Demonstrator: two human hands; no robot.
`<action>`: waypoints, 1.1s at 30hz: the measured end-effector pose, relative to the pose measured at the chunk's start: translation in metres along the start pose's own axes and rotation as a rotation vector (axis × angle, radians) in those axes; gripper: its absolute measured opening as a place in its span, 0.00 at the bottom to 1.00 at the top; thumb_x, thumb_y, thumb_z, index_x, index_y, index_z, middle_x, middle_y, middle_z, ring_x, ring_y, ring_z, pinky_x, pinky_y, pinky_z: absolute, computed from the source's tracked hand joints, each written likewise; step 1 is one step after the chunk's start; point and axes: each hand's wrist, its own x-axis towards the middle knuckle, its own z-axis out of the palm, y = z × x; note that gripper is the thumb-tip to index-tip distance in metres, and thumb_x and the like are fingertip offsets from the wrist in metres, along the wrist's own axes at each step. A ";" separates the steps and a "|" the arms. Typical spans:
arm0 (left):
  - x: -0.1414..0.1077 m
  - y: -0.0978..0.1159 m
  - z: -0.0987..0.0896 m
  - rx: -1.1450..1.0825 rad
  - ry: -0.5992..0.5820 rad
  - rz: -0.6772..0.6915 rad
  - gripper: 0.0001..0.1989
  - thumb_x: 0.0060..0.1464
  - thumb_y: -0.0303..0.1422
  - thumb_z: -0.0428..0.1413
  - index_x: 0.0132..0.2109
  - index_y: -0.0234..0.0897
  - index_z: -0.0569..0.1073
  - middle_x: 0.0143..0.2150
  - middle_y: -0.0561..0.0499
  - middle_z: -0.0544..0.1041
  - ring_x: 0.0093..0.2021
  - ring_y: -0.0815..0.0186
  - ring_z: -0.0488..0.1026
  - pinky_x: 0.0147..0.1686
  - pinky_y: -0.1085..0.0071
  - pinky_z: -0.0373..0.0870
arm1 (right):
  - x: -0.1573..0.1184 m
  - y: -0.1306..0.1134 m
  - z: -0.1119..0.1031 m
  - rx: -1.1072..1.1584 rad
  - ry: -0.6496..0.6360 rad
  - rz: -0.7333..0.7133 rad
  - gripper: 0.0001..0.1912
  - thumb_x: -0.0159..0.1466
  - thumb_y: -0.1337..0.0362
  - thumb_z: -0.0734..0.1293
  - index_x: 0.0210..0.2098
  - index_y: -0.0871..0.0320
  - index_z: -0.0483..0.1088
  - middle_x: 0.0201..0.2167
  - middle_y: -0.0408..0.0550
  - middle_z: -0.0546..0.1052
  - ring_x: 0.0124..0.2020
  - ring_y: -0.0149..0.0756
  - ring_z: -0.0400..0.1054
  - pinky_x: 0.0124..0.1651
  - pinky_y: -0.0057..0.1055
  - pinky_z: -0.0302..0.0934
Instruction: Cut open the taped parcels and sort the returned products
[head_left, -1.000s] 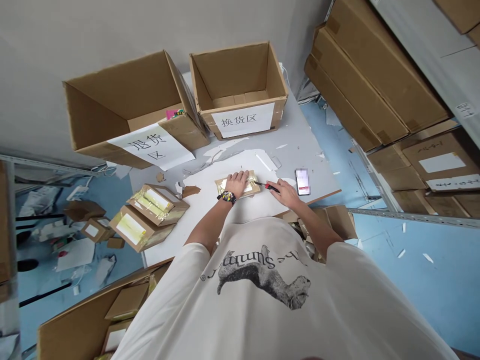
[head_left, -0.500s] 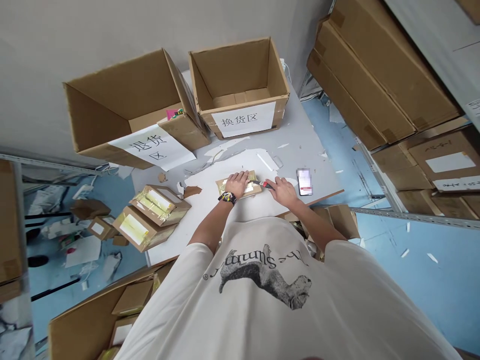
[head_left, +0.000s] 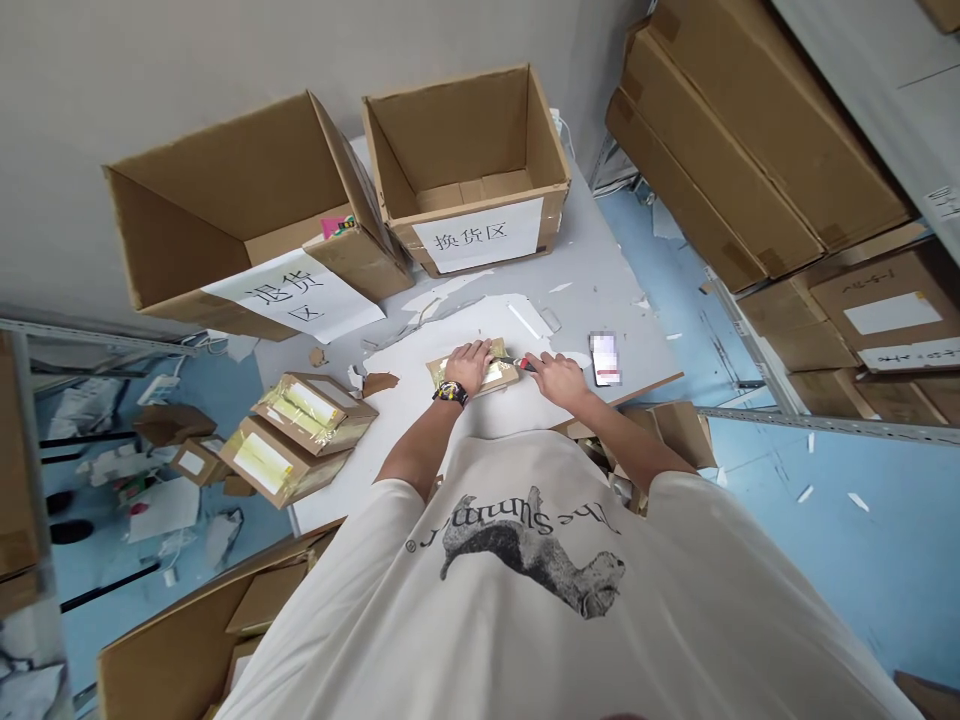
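A small taped cardboard box [head_left: 505,376] with a white label lies on the white table. My left hand [head_left: 471,366], with a watch on its wrist, rests flat across the top of this box, fingers stretched out. On the right side, my right hand [head_left: 556,378] is closed around the red-and-black handle of a utility knife [head_left: 528,365]. Its blade points left and reaches the upper right part of the box; whether it has gone into the tape is too small to tell. A lit phone [head_left: 604,360] lies to the right of this hand.
Two large open cartons, one at left [head_left: 171,312] and one at right [head_left: 472,205], stand at the back with paper signs. Two taped boxes [head_left: 300,425] sit on the table's left. Cardboard scraps [head_left: 379,384] lie nearby. Stacked cartons [head_left: 720,150] fill the right side.
The camera view has shifted slightly. Both hands keep nearly the same places, the left on the box and the right with the knife at its right part.
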 end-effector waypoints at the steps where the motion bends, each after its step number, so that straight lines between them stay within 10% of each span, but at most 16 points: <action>1: 0.000 -0.001 0.001 0.000 0.008 0.008 0.30 0.80 0.38 0.46 0.81 0.41 0.73 0.76 0.35 0.78 0.74 0.44 0.75 0.75 0.47 0.66 | -0.002 0.000 0.000 -0.009 -0.005 0.005 0.33 0.84 0.55 0.55 0.86 0.50 0.61 0.67 0.68 0.79 0.61 0.63 0.74 0.60 0.50 0.67; 10: -0.001 -0.016 0.018 -0.097 0.147 0.104 0.28 0.83 0.40 0.45 0.73 0.32 0.80 0.70 0.31 0.83 0.68 0.44 0.79 0.70 0.50 0.69 | 0.015 -0.026 0.001 -0.015 -0.002 0.108 0.33 0.86 0.56 0.52 0.87 0.50 0.56 0.70 0.65 0.77 0.63 0.58 0.74 0.62 0.47 0.68; 17: 0.000 -0.021 0.016 -0.279 0.164 0.115 0.27 0.80 0.43 0.53 0.73 0.34 0.80 0.72 0.32 0.82 0.70 0.42 0.77 0.75 0.46 0.64 | 0.015 0.020 -0.005 0.118 0.069 0.059 0.32 0.85 0.54 0.59 0.84 0.50 0.65 0.68 0.64 0.80 0.61 0.61 0.76 0.62 0.48 0.69; 22: -0.018 -0.019 0.007 -0.417 0.233 0.097 0.24 0.78 0.43 0.57 0.69 0.37 0.84 0.72 0.35 0.82 0.74 0.41 0.73 0.80 0.41 0.60 | 0.005 0.032 0.021 0.556 0.204 0.337 0.28 0.76 0.60 0.64 0.73 0.54 0.76 0.54 0.57 0.85 0.52 0.54 0.81 0.55 0.43 0.76; 27: -0.057 0.010 0.006 -0.742 0.264 0.039 0.23 0.77 0.46 0.61 0.68 0.40 0.84 0.67 0.38 0.85 0.66 0.46 0.79 0.73 0.46 0.73 | 0.015 -0.012 0.040 1.235 0.283 0.385 0.33 0.71 0.47 0.69 0.71 0.53 0.74 0.45 0.46 0.83 0.32 0.39 0.79 0.37 0.35 0.77; 33: -0.074 0.031 0.022 -1.323 0.346 -0.287 0.26 0.69 0.44 0.69 0.68 0.39 0.80 0.56 0.41 0.86 0.55 0.55 0.83 0.56 0.60 0.83 | 0.027 -0.088 0.039 1.126 0.247 -0.095 0.28 0.80 0.48 0.63 0.72 0.50 0.78 0.61 0.52 0.87 0.63 0.49 0.81 0.69 0.46 0.75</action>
